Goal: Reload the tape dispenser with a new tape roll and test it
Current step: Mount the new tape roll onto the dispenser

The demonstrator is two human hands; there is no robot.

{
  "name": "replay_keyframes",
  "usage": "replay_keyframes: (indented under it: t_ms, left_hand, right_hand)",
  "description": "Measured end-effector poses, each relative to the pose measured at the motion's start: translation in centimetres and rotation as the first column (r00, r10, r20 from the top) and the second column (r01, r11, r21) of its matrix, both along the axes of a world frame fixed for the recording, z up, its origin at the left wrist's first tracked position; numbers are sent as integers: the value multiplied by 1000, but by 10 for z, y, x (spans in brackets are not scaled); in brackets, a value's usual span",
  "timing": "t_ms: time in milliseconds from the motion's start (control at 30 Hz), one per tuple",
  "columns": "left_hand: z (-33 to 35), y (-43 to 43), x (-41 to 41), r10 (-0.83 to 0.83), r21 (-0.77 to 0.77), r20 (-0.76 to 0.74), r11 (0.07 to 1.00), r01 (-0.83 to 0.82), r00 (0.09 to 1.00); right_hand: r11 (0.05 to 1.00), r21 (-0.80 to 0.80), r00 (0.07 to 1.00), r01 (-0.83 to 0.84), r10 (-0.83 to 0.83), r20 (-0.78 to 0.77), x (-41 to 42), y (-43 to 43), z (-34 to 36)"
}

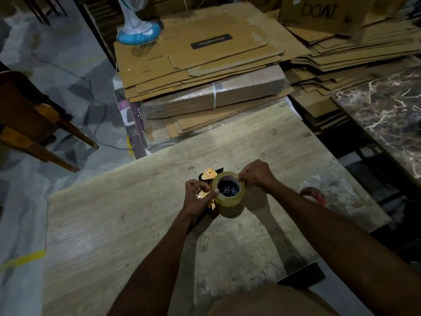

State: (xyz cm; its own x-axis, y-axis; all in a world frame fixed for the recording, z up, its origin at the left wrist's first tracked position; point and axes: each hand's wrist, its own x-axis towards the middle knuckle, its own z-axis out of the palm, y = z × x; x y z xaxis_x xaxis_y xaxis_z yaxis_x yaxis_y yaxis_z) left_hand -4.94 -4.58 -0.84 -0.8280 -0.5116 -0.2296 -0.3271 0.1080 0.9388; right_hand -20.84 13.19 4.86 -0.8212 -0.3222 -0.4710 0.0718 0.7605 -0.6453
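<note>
Clear yellowish tape roll [230, 207] sits on yellow-and-black metal tape dispenser [209, 175], mid pale wood-grain tabletop [114, 213]. Hands: left hand [197, 197] grips the dispenser frame; right hand [257, 176] pinches the roll's far-right rim. Red ring-shaped roll [316, 194] lies to the right, partly behind the right forearm.

My left hand [197, 198] and right hand [257, 176] are bare. The left forearm [157, 258] and right forearm [337, 226] are bare up to the edge of view. At bottom centre, plain tan-brown cloth [262, 303] covers my body; it is blurred, and the garment type cannot be determined.
</note>
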Motion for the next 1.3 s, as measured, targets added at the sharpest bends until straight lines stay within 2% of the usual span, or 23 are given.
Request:
replay_keyframes:
  t_ms: [433, 667, 867, 933, 1200, 1300]
  left_hand:
    - [2, 8, -3, 70, -108, 20, 992, -67, 997]
    - [-5, 11, -6, 39, -87, 12, 995, -38, 999]
    - [-4, 11, -6, 1, -90, 12, 996, 0, 1000]
    - [-3, 11, -7, -2, -97, 17, 995, 4, 1000]
    - [-9, 12, -10, 5, -298, 84, 954, 21, 996]
    - [-7, 11, -12, -3, -286, 140, 957, 43, 990]
  right_hand:
    - [991, -55, 977, 119, -126, -173, 47, 11, -3]
    - [986, -84, 989, 146, -147, -6, 30, 29, -8]
    - [966, -148, 976, 214, -205, 70, 41, 38, -13]
    - [978, -120, 985, 173, -169, 45, 35, 34, -14]
    - [996, 86, 999, 14, -17, 32, 28, 15, -13]
    - [994, 105, 1000, -4, 4, 7, 30, 13, -15]
